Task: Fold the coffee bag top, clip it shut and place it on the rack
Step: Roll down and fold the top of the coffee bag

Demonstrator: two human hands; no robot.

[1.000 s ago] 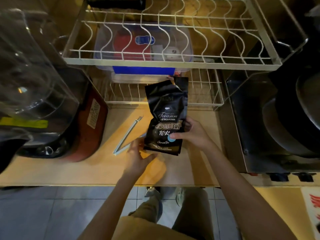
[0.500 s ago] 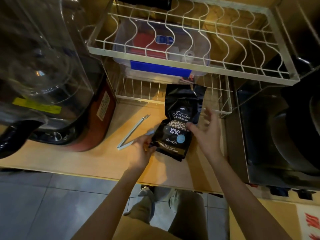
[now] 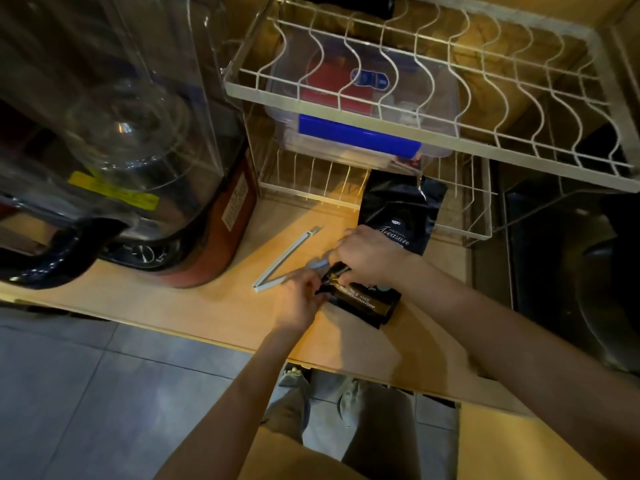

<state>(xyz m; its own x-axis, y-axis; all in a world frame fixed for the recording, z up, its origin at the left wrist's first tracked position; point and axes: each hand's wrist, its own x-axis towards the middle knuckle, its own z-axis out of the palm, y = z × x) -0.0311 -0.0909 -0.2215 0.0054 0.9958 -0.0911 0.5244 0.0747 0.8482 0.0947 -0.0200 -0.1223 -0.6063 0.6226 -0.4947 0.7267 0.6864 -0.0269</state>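
A black coffee bag (image 3: 398, 206) with gold lettering lies on the wooden counter (image 3: 214, 313), its open top leaning toward the lower wire rack (image 3: 478, 216). My right hand (image 3: 367, 254) presses across the bag's middle. My left hand (image 3: 298, 299) pinches the bag's lower left corner. A pale blue bag clip (image 3: 284, 261), spread open in a V, lies on the counter just left of both hands, its near arm reaching under my fingers.
A white two-tier wire rack (image 3: 415, 109) stands behind, with a clear plastic box (image 3: 360, 140) with a blue latch on the lower tier. A large clear blender jug on a red base (image 3: 221, 244) stands at left. A dark stove and pan (image 3: 588, 271) sit at right.
My right hand moved from beside the bag onto its middle, pressing it down. The left hand closed on the bag's lower corner. The camera view shifted left and closer.
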